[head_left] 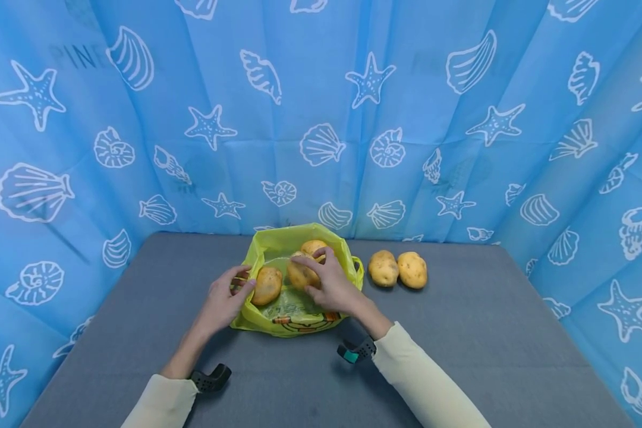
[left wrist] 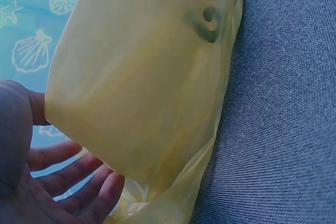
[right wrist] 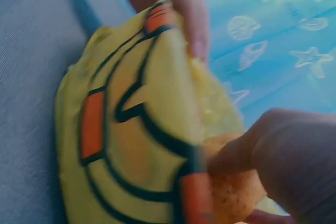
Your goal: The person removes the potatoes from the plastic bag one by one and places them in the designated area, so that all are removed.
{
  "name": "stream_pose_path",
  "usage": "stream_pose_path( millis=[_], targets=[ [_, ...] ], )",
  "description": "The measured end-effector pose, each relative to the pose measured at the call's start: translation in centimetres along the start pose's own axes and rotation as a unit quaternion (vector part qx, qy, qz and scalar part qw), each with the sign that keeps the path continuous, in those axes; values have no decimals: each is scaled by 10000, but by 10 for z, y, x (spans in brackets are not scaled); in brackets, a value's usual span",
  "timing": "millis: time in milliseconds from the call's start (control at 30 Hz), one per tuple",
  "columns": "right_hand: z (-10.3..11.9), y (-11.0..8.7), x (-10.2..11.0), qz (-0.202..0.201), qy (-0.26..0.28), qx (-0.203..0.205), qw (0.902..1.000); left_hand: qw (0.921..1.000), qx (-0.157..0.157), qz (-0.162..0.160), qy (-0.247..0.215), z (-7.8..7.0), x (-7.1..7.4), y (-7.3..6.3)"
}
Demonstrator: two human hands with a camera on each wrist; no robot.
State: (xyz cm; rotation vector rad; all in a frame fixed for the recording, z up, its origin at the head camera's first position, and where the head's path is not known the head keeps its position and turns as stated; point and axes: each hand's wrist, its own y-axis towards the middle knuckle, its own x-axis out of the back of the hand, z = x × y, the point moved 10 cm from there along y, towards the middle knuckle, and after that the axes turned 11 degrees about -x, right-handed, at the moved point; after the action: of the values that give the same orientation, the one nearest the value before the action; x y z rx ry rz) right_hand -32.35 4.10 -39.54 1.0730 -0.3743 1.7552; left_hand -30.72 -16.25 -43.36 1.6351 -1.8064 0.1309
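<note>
A yellow-green plastic bag point(head_left: 278, 239) with black and orange print lies with its mouth spread on the table. My left hand point(head_left: 222, 303) holds its left rim, the thumb over the edge and the fingers outside, as the left wrist view shows along the bag's side point(left wrist: 142, 87). Inside the opening, my right hand point(head_left: 336, 286) grips a potato point(head_left: 302, 274) between thumb and fingers; that potato point(right wrist: 236, 195) is partly hidden behind the printed wall in the right wrist view. Another potato point(head_left: 268, 285) sits by the left rim, and one more point(head_left: 313, 246) shows behind the gripped one.
Right of the bag, a potato point(head_left: 383, 268) and a second potato point(head_left: 412, 270) lie side by side on the grey table point(head_left: 460, 345). A blue curtain point(head_left: 321, 190) with white shells and starfish stands behind the table and along its sides.
</note>
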Motion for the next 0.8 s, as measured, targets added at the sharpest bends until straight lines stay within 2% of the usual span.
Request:
stream_pose_path(
  millis=[133, 333, 567, 800],
  targets=[
    [0, -6, 17, -7, 771, -274, 9966, 10000, 8, 13, -33, 0, 0, 0],
    [-1, -19, 51, -405, 1712, -261, 9841, 10000, 14, 40, -27, -1, 1, 1],
    [-18, -38, 83, -768, 1975, -277, 9769, 10000, -15, 36, -15, 0, 1, 0],
    [-61, -57, 113, -1007, 2180, -1028, 9653, 10000, 8, 40, -5, 0, 0, 0]
  ],
)
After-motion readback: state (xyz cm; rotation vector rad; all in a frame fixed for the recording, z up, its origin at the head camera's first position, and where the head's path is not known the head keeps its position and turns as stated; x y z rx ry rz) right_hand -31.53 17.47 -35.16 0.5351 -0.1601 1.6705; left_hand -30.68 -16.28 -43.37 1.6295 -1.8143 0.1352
